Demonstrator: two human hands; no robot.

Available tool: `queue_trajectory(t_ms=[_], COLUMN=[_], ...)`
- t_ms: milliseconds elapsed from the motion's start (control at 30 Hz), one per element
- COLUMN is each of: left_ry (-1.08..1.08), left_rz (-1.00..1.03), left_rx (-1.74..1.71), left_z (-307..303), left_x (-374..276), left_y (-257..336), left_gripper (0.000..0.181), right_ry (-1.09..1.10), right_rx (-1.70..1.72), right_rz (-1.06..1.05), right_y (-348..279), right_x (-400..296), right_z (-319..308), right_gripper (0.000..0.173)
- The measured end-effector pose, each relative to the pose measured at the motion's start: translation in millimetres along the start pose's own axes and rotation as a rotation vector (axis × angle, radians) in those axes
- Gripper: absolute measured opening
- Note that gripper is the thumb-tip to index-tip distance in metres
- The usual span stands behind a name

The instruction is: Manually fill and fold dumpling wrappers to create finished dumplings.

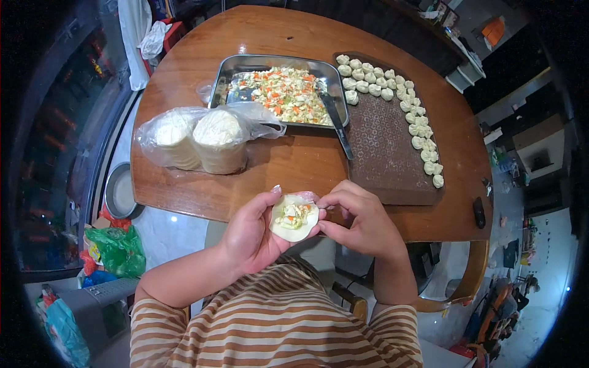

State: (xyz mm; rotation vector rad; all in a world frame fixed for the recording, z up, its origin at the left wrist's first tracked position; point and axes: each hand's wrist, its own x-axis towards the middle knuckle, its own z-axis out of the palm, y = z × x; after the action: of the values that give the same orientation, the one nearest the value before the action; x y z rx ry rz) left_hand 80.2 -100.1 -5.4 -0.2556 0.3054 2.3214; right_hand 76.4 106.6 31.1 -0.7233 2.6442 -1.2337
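A round dough wrapper (280,231) lies flat across the palm and fingers of my left hand (251,225). In its middle sits a small heap of chopped vegetable filling (294,217), pale green and white with orange bits. The fingertips of my right hand (361,218) pinch the wrapper's right edge. Beyond my hands, a steel tray (225,64) holds more of the same chopped filling, and a dark flat-bladed utensil (339,131) leans over its right rim. Two stacks of wrappers (216,138) stand in a clear plastic bag left of my hands.
A brown board (382,147) on the right carries rows of pleated dumplings (368,76) along its far and right sides. All this stands on a wooden table (184,193). A dark oblong object (479,212) lies at its right edge. A metal basin (123,193) is at the left.
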Motion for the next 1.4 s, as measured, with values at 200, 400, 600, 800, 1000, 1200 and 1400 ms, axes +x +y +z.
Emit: queue_trajectory(t_ms=[200,400,600,800,1000,1200,1400], left_ry=[-0.016,0.053,0.113,0.178,0.228,0.260,0.239], left_rz=[-0.036,-0.057,-0.059,-0.139,-0.188,-0.184,-0.171], left_rx=[0.015,0.110,0.244,0.437,0.543,0.612,0.569], left_z=[-4.2,-9.1,-7.4,-6.6,-8.0,-7.3,-7.9], left_x=[0.0,-1.6,-5.4,-8.4,-9.0,-7.2,-6.4], left_y=[0.0,-0.8,1.6,8.8,9.7,8.7,8.3], left_gripper=[0.047,0.042,0.036,0.037,0.027,0.022,0.019], right_ry=[0.031,0.052,0.111,0.124,0.133,0.183,0.228], right_rx=[0.168,0.180,0.064,-0.037,-0.037,-0.010,-0.023], right_rz=[0.021,0.115,0.078,0.003,-0.006,0.023,-0.026], right_y=[11.5,7.0,6.2,3.4,0.9,-0.4,2.8], right_x=[-2.2,-8.5,-10.7,-9.0,-9.7,-12.3,-13.4], right_z=[11.5,19.0,27.0,32.8,35.1,39.9,43.0], right_gripper=[0.022,0.018,0.016,0.013,0.009,0.008,0.007])
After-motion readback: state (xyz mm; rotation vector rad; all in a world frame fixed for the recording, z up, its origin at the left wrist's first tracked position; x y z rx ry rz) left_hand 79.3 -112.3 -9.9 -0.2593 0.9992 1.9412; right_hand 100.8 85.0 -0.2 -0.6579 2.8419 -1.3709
